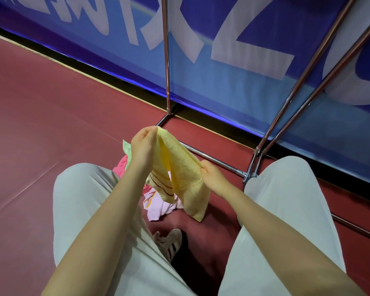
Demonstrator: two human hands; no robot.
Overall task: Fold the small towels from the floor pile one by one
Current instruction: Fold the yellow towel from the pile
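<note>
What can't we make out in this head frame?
- Pile: head view; the yellow towel and left forearm cover most of it, so the towel count is unclear.
- Green towel: only a corner shows behind the left hand.
- Pinched towel corners: hidden inside the left hand and right hand.
- Rack: top cut off by the frame edge.
- Banner: lettering cropped, unreadable.

Head view: you look steeply down from your own head, close over your knees (90,201), facing the red floor (41,124) and blue banner (233,86).
</note>
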